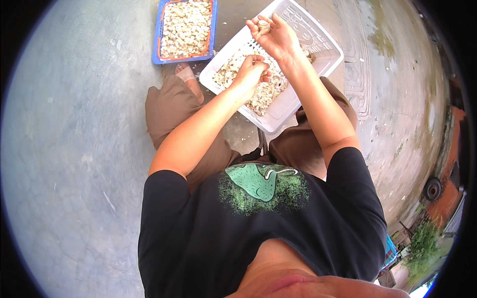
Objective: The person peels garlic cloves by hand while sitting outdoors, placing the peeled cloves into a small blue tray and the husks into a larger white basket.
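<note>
My right hand (pixel 275 39) is raised palm up over the far part of a white plastic basket (pixel 287 115). Its curled fingers hold a few pale pieces (pixel 264 28) that look like garlic cloves. Lower and to the left, my left hand (pixel 253 72) hovers above the basket's contents, fingers bent around a small pale piece (pixel 265 72) that they partly hide. Loose pale pieces and flakes (pixel 261 100) cover much of the basket's bottom. The basket sits tilted between my knees, its patterned slotted wall at the far right.
A blue basket with an orange inner rim (pixel 155 52), filled with similar pale pieces (pixel 186 29), stands beyond my left foot (pixel 190 82). Smooth concrete floor (pixel 74 130) stretches left. At the right lie wet patches, scattered bits and a tyre (pixel 433 189).
</note>
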`<action>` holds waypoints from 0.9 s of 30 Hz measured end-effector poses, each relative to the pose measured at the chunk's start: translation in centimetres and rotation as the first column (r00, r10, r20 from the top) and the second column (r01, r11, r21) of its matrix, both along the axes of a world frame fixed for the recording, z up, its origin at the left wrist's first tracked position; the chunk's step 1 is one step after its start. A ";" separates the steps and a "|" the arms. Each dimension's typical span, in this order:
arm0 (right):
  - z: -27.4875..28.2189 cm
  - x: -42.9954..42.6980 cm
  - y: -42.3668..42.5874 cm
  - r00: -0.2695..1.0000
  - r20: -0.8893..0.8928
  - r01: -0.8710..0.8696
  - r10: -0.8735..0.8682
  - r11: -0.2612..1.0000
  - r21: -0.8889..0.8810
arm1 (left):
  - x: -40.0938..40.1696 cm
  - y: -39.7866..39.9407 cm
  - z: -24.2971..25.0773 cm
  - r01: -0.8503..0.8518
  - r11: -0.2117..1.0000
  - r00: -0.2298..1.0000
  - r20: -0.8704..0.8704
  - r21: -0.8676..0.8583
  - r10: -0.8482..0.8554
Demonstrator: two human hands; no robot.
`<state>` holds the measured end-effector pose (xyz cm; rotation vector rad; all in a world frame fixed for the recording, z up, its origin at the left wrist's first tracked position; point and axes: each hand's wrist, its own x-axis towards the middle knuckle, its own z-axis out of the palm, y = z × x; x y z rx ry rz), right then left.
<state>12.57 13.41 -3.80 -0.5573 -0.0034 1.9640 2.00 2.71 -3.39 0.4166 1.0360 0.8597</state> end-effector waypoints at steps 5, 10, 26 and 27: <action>-2.1 -9.4 3.8 0.970 0.209 -0.103 0.127 0.987 -0.120 | -1.1 1.4 0.6 -0.113 0.991 0.993 0.054 0.067 0.110; 0.4 -12.5 5.9 0.782 0.540 -0.381 0.310 0.924 0.021 | -2.3 1.7 2.8 -0.221 0.975 0.975 0.013 0.010 0.220; 6.1 5.1 -9.3 0.630 0.774 -0.324 -0.065 0.883 0.338 | -1.0 -0.3 5.2 -0.247 0.895 0.957 0.241 0.370 0.165; 6.4 5.3 -10.0 0.652 0.753 -0.311 -0.094 0.872 0.378 | -0.6 -0.8 5.8 -0.274 0.869 0.960 0.172 0.413 0.221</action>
